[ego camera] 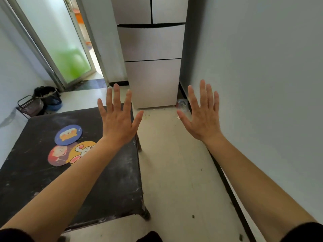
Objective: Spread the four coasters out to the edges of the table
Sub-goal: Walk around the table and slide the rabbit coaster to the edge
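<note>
Three round coasters lie close together near the middle of the dark table (113, 180): a blue one (68, 135), a pink-red one (57, 155) and a yellow one with a rabbit (81, 151), which my left forearm partly covers. A fourth coaster is not visible. My left hand (118, 117) is raised over the table's far right corner, fingers spread, holding nothing. My right hand (203, 116) is raised over the floor to the right of the table, also spread and empty.
A grey fridge (152, 67) stands beyond the table. A white wall (262, 84) runs along the right. A wire basket (29, 105) and dark bags (49, 96) sit on the floor at the far left, by a glass door (57, 42).
</note>
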A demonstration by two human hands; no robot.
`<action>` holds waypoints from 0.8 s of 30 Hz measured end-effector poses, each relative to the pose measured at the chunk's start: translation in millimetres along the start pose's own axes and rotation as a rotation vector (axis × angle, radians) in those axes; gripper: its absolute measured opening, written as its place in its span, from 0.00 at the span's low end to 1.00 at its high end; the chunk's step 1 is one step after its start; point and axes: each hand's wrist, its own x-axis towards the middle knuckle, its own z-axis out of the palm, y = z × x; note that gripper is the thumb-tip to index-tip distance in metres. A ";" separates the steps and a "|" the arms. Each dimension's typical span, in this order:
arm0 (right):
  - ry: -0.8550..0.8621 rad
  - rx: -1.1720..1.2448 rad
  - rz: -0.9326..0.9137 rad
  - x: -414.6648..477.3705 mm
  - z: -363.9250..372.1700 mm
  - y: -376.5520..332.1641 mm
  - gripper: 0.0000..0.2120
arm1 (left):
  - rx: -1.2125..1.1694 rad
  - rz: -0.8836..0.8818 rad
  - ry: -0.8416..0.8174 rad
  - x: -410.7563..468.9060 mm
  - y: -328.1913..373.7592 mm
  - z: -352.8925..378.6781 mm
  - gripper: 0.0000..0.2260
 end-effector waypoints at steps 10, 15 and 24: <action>-0.044 0.035 -0.132 97.7 128.8 81.0 0.40 | 0.001 -0.125 -0.034 98.1 27.8 118.4 0.34; -0.187 0.091 -0.147 183.6 198.8 95.8 0.41 | 0.011 -0.272 -0.144 167.0 16.4 163.7 0.34; -0.269 0.317 -0.388 331.9 286.8 11.2 0.40 | 0.187 -0.495 -0.116 235.9 -57.1 161.6 0.33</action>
